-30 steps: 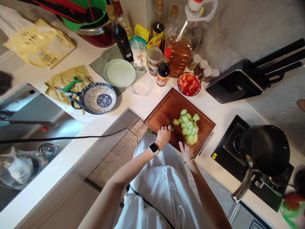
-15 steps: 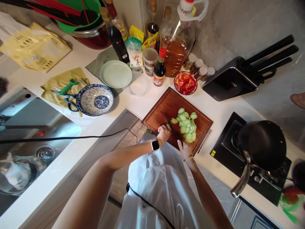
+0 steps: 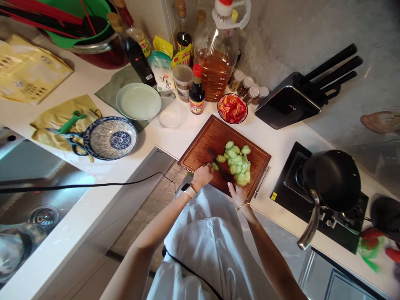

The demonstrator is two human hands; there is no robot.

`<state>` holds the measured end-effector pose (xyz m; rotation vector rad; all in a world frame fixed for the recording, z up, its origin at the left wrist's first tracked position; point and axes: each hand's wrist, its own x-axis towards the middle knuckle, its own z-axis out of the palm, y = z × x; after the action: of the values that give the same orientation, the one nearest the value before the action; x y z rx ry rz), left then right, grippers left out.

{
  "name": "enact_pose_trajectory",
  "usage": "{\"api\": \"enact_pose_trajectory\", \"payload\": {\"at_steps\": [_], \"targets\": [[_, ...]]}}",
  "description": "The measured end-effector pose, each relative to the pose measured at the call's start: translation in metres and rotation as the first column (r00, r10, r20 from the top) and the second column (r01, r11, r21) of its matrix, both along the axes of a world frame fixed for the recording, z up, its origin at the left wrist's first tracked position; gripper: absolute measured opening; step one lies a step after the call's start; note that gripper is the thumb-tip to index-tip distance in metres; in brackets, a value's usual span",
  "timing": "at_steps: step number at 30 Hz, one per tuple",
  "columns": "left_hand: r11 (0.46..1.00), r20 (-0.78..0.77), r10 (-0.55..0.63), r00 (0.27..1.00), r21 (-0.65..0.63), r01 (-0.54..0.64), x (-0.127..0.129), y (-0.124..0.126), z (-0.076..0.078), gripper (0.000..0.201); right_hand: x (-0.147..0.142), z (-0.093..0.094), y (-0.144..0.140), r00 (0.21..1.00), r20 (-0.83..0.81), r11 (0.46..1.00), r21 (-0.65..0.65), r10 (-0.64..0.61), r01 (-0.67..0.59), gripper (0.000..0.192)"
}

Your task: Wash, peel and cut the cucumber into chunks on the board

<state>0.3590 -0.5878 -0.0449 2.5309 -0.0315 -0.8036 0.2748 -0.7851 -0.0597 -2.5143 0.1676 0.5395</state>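
On the brown wooden cutting board (image 3: 200, 146) lies a heap of pale green cucumber slices (image 3: 237, 161). My left hand (image 3: 202, 175) is curled at the board's near-left part, its fingertips on a green cucumber piece (image 3: 215, 166) that they mostly cover. Just right of those fingers is a dark knife (image 3: 215, 159), its blade pointing away from me between the piece and the heap. My right hand (image 3: 238, 194) grips the knife's handle, largely hidden by the fingers, at the board's near edge.
Behind the board stand a bowl of sliced red peppers (image 3: 233, 109), a soy sauce bottle (image 3: 197, 93) and a big oil jug (image 3: 215, 68). To the right are a knife block (image 3: 286, 104) and a wok (image 3: 333, 179) on the stove. Leftward sit a patterned bowl (image 3: 108, 137) and the sink (image 3: 71, 177).
The camera view has turned, so most of the counter appears farther left. Both hands stay at the board; my left hand has shifted slightly left, and the slice heap looks much the same.
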Motion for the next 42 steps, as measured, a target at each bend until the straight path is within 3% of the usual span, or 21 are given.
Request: {"api": "enact_pose_trajectory", "payload": {"at_steps": [7,14,30,36,42], "targets": [[0.999,-0.088,0.006,0.996,-0.046,-0.01,0.002,0.004,0.009,0.031,0.001,0.017,-0.003,0.993,-0.028,0.988,0.103,-0.115,0.118,0.064],[0.998,-0.023,-0.036,0.999,-0.053,0.035,-0.002,0.007,0.003,0.029,-0.004,0.044,-0.006,0.999,-0.017,0.998,-0.022,0.05,-0.05,0.056],[0.997,0.014,-0.052,0.999,-0.063,0.053,-0.004,0.006,-0.005,0.031,0.0,0.06,-0.006,0.981,-0.174,0.985,-0.13,0.092,-0.115,0.048],[0.996,0.014,-0.054,0.998,-0.075,0.055,-0.003,0.007,-0.007,0.033,0.005,0.053,-0.001,0.974,-0.195,0.972,-0.18,0.113,-0.149,0.052],[0.995,0.006,-0.07,0.998,-0.067,0.071,-0.004,0.008,-0.007,0.034,0.022,0.024,0.008,0.974,-0.189,0.973,-0.17,0.123,-0.156,0.053]]}}
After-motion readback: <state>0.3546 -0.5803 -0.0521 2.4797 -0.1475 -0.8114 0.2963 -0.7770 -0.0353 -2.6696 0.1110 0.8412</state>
